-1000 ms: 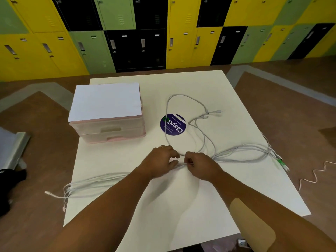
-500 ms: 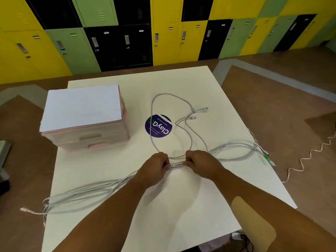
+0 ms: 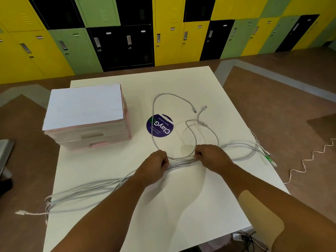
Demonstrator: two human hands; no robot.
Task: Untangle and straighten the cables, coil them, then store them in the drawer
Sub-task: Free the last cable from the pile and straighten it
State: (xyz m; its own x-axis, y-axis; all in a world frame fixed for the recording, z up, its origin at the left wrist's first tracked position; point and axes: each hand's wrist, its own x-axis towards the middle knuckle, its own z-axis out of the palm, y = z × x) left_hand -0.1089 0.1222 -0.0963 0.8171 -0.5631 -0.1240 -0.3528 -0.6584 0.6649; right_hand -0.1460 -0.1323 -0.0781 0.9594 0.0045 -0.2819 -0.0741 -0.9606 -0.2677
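Grey-white cables (image 3: 181, 161) lie in a long bundle across the white table (image 3: 181, 211). The bundle runs from a loose end that overhangs the table's left edge, through both hands, to a looped end near the right edge, where a green connector (image 3: 267, 158) shows. The left grip (image 3: 154, 166) has its fingers curled round the bundle. The right grip (image 3: 211, 157) is just beside it, fingers curled and pinching the same strands, with a short stretch of cable between the two. Beyond the hands, two thinner loops rise from the bundle toward the far side of the table and end in small plugs that lie close together. A round dark-blue sticker (image 3: 160, 125) sits on the table between these loops and the drawer unit (image 3: 94, 138). This pale pink unit stands on the far left part of the table with a white sheet (image 3: 83, 106) on top, and both of its drawers look closed. A tan patch (image 3: 260, 215) covers part of the right forearm. On the brown floor to the right lies a wavy white cord (image 3: 318, 157). Yellow, green and black lockers (image 3: 172, 33) line the wall behind.
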